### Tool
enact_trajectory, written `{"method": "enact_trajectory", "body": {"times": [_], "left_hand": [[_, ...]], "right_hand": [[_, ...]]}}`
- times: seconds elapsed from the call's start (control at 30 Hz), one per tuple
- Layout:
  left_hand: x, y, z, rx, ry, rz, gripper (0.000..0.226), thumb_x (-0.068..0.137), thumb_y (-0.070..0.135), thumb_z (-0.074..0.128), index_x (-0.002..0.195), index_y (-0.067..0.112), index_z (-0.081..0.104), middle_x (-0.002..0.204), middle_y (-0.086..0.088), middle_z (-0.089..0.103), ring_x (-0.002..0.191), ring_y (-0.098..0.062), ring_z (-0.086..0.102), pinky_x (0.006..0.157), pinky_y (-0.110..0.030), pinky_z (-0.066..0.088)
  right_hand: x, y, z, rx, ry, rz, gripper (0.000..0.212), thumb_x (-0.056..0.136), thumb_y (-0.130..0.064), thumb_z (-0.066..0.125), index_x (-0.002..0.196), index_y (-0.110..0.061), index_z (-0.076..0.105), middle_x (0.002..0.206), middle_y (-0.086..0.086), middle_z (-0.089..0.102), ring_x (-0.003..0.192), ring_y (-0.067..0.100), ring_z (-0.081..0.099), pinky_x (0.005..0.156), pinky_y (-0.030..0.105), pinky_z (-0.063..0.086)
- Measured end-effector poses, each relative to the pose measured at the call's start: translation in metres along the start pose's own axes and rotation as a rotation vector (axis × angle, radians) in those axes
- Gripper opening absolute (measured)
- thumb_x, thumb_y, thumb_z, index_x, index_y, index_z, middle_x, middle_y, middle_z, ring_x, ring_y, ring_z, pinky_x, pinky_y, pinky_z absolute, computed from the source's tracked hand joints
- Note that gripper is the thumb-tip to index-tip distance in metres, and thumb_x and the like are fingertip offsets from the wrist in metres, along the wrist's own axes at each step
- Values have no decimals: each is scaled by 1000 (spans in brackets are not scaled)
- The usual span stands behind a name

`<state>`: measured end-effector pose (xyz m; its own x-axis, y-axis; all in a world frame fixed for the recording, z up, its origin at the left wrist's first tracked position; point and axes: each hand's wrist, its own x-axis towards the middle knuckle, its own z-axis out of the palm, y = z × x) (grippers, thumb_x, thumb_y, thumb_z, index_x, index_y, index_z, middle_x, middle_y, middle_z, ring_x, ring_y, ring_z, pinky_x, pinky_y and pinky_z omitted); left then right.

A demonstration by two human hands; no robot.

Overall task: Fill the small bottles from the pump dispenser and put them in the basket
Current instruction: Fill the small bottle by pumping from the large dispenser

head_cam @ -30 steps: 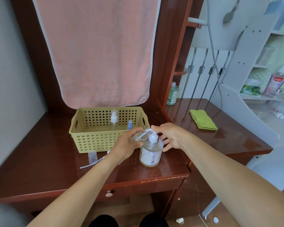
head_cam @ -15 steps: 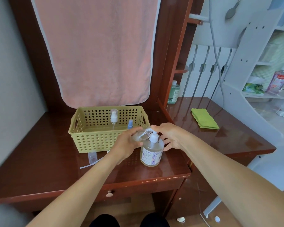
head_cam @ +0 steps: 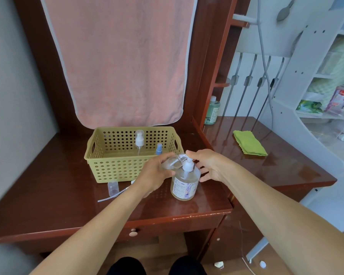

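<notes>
1. Two small bottles standing upright inside the basket point(head_cam: 115, 167) already: a clear one with a white spray top point(head_cam: 139, 140) and, right of it, a blue-capped one point(head_cam: 158, 149); judging the task as partly done, a third bottle being filled and not yet in the basket.
2. Lying in front of the basket, toward its left corner: a loose clear cap point(head_cam: 113, 187) and a thin dip tube point(head_cam: 110, 197), apparently waiting to go back on the bottle in hand.
3. Curling closed at the basket's front right corner: left hand point(head_cam: 157, 175), fingers wrapped around the small clear bottle point(head_cam: 172, 163), gripping its body.
4. Tilting steeply, nearly on its side: small clear bottle, long axis running low-left to high-right, open neck pointing right toward the pump spout; fill level too hard to read through the fingers.
5. Standing upright just right of the basket's front corner: pump dispenser point(head_cam: 185, 182), still mostly full.
6. Hovering half open right of the basket: right hand point(head_cam: 209, 165), grasping nothing, fingers spread, one fingertip resting at the white pump head point(head_cam: 187, 165), seemingly pressing.
</notes>
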<state>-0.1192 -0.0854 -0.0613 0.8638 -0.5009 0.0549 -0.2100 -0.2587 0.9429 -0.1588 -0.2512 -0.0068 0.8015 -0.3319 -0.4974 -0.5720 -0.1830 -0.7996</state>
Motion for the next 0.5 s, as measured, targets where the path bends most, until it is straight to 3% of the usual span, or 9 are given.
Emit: {"method": "enact_trajectory", "body": {"times": [0.1,0.23,0.37,0.5], "left_hand": [[-1,-1,0,-10,-1,9,49,84,3,68,119,37,59,123,13,59,117,-8,52,102,-26,38],[-4,4,-3,-61,-17,20,52,84,-1,65,99,49,56,103,25,61,105,-2,56,85,-14,41],[-2,5,-4,-35,-11,13,50,84,1,66,119,35,59,114,17,61,113,-7,54,98,-24,40],[0,4,-2,18,6,4,52,83,2,67,124,32,57,124,12,59,118,-9,51,101,-25,36]], "right_hand": [[0,-1,0,-15,-1,0,62,91,-44,58,138,-8,41,136,20,49,122,39,49,101,56,41],[-3,-4,-8,-15,-59,24,59,88,-48,60,127,-5,53,134,26,48,121,40,49,103,57,39],[-4,-7,-6,4,-55,30,55,89,-48,59,121,-4,55,134,29,47,120,42,50,103,56,39],[-2,-3,0,35,-6,2,61,92,-43,57,137,-6,41,137,25,46,123,40,48,106,53,37]]}}
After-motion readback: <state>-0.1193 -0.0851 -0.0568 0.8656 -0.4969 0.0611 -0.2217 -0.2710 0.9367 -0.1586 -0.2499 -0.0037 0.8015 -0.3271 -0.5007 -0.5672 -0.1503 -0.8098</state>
